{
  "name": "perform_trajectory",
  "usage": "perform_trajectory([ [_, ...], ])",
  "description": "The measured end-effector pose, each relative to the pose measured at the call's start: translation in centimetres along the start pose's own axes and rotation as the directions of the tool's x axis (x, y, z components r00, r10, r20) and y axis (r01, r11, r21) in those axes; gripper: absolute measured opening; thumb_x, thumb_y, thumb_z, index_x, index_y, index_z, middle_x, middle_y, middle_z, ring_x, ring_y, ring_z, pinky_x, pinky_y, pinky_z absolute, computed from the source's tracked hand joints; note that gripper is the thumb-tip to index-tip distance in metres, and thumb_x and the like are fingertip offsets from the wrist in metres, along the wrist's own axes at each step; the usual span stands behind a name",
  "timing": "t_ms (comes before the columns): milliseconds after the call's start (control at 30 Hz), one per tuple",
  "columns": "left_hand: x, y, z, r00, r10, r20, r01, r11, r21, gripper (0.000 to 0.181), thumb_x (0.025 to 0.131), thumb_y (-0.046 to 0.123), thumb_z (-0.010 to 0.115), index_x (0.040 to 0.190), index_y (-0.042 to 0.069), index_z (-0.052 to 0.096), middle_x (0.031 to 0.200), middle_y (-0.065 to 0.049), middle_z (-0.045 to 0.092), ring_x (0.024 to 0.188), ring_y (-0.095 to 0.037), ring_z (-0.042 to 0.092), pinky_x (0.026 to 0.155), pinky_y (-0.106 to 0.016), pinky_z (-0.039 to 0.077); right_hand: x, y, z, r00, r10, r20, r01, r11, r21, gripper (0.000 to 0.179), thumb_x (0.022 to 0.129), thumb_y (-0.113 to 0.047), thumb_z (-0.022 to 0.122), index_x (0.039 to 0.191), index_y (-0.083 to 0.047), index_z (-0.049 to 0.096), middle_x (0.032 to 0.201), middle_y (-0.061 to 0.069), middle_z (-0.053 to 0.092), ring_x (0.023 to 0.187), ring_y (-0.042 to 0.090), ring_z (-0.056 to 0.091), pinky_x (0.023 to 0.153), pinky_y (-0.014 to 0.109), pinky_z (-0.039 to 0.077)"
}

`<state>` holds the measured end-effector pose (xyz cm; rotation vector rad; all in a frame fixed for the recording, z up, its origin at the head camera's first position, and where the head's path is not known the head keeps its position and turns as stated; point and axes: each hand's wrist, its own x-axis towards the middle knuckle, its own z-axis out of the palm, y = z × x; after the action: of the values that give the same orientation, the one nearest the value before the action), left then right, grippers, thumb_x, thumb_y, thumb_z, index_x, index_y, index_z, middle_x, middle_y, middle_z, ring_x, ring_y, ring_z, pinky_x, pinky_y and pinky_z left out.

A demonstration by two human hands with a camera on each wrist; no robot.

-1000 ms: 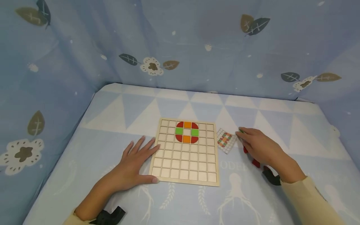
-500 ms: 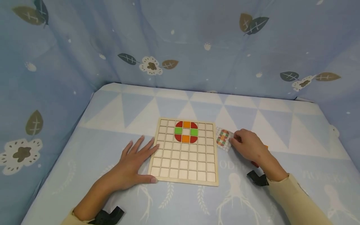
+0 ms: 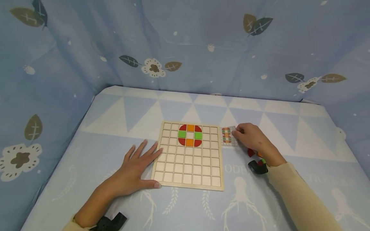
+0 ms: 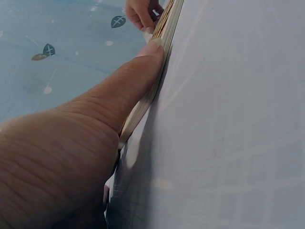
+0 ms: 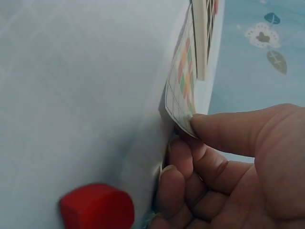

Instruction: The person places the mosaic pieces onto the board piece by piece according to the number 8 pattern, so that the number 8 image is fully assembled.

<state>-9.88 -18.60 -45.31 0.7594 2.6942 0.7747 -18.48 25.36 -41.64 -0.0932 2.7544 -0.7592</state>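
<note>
A square wooden grid board (image 3: 189,184) lies on the table, with red, orange and green tiles (image 3: 189,142) forming a ring in its upper cells. My left hand (image 3: 131,175) rests with spread, straight fingers at the board's left side; its thumb (image 4: 124,81) touches the board's edge in the left wrist view. At the board's right side, my right hand (image 3: 251,138) pinches the corner of a small pattern card (image 3: 228,136) between thumb and fingers. In the right wrist view the card (image 5: 178,98) is tilted up at that corner, close to the board's edge.
Several loose red, orange and green pieces lie under the right wrist, among them a red piece (image 3: 251,152), partly hidden. A red piece (image 5: 97,207) shows near the right hand's fingers. Blue patterned fabric (image 3: 185,48) walls the table at the back and sides.
My right hand has moved left and taken the card's corner. The card has turned to line up more squarely beside the board. My left hand has stayed in place.
</note>
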Motion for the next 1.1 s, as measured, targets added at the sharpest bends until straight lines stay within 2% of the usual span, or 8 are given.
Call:
perform_trajectory([
  [133,0.0,0.1,0.1,1.0,-0.006,-0.004,0.006,1.0,0.001,0.109,0.078,0.07,0.079,0.166,0.025,0.033,0.174,-0.002,0.018,0.16,-0.037,-0.004,0.12,-0.066,-0.005,-0.2,0.2,-0.1,1.0,0.017,-0.003,-0.017,1.0,0.006,0.028,0.107,-0.029,0.058,0.095,-0.005,0.064,0.078,0.008,0.055,0.061,0.023,0.051,0.055,0.036,0.043],
  [267,0.0,0.1,0.4,1.0,-0.011,-0.005,0.011,1.0,-0.007,0.11,0.077,0.069,0.081,0.166,0.026,0.033,0.174,-0.001,0.019,0.16,-0.036,-0.003,0.12,-0.066,-0.005,-2.0,1.0,-0.5,1.0,-0.001,-0.005,0.001,1.0,-0.003,0.033,0.108,-0.031,0.057,0.118,-0.002,0.068,0.1,0.011,0.067,0.076,0.023,0.058,0.07,0.041,0.05],
  [367,0.2,0.2,0.5,1.0,-0.009,-0.006,0.009,1.0,-0.005,0.111,0.076,0.07,0.081,0.166,0.027,0.033,0.174,0.0,0.018,0.16,-0.036,-0.004,0.12,-0.065,-0.005,-4.0,2.0,-0.9,0.999,-0.035,-0.019,0.034,0.999,-0.022,0.037,0.108,-0.027,0.058,0.129,0.002,0.066,0.114,0.016,0.068,0.092,0.028,0.063,0.084,0.05,0.053],
  [567,0.2,0.0,0.3,0.999,-0.035,0.011,0.035,0.999,0.023,0.112,0.076,0.073,0.079,0.167,0.03,0.031,0.174,0.003,0.016,0.16,-0.033,-0.006,0.121,-0.064,-0.005,-7.1,4.0,-1.6,0.997,-0.077,-0.02,0.077,0.997,-0.016,0.044,0.109,-0.027,0.058,0.139,0.006,0.059,0.134,0.026,0.062,0.116,0.043,0.063,0.096,0.062,0.051],
  [733,0.1,-0.1,0.1,0.999,-0.04,0.011,0.04,0.999,0.015,0.111,0.076,0.071,0.081,0.166,0.029,0.032,0.174,0.002,0.017,0.16,-0.034,-0.005,0.121,-0.064,-0.005,-8.2,4.9,-1.5,0.99,-0.138,-0.024,0.138,0.99,0.0,0.038,0.104,-0.014,0.065,0.139,0.001,0.061,0.133,0.02,0.063,0.112,0.036,0.064,0.096,0.056,0.053],
  [833,0.0,0.0,0.1,0.999,-0.038,0.012,0.038,0.999,0.005,0.111,0.076,0.071,0.081,0.166,0.028,0.033,0.174,0.002,0.017,0.16,-0.034,-0.005,0.121,-0.064,-0.005,-8.4,5.3,-1.1,0.978,-0.203,-0.041,0.201,0.979,-0.038,0.036,0.098,-0.006,0.071,0.133,-0.002,0.065,0.131,0.017,0.063,0.111,0.032,0.061,0.094,0.054,0.053],
  [900,0.0,0.0,0.0,0.999,-0.037,0.011,0.037,0.999,0.004,0.11,0.076,0.07,0.081,0.166,0.028,0.033,0.174,0.001,0.017,0.16,-0.035,-0.005,0.121,-0.064,-0.005,-8.5,5.3,-0.8,0.97,-0.234,-0.06,0.229,0.971,-0.071,0.036,0.095,-0.005,0.074,0.131,-0.002,0.067,0.13,0.018,0.062,0.111,0.035,0.058,0.093,0.056,0.053],
  [1100,0.0,0.0,0.1,0.999,-0.036,0.009,0.036,0.999,0.004,0.11,0.076,0.069,0.081,0.166,0.028,0.033,0.174,0.0,0.017,0.16,-0.035,-0.005,0.121,-0.065,-0.005,-8.4,5.1,0.0,0.972,-0.204,-0.119,0.189,0.974,-0.123,0.035,0.093,-0.006,0.076,0.127,-0.005,0.069,0.129,0.021,0.06,0.113,0.041,0.054,0.093,0.06,0.051],
])
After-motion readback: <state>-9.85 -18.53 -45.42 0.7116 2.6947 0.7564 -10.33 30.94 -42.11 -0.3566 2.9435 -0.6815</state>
